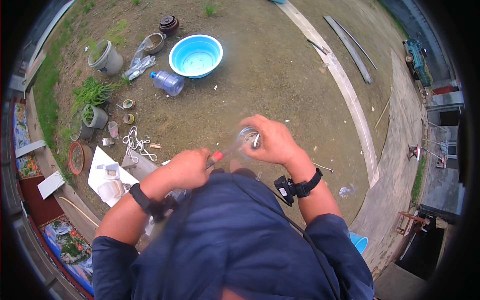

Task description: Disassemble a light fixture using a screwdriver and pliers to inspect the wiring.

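My left hand (187,167) is closed around a slim tool (216,158) with a dark handle and a red part. Its blurred far end points at a small round cup-like container (248,132); whether it touches the container cannot be made out. The fingers of my right hand (272,139) curl around that container, which has a bluish rim and a pale thing with a white edge inside. Both hands are close together in front of my dark blue shirt, above bare ground.
Ahead lie a blue basin (196,54), a clear plastic jug (168,83) and a dark lidded pot (169,25). On the left are a white rope (134,142), a white board (95,172) with plastic containers, and potted plants (95,116). A pale strip (345,80) crosses the ground on the right.
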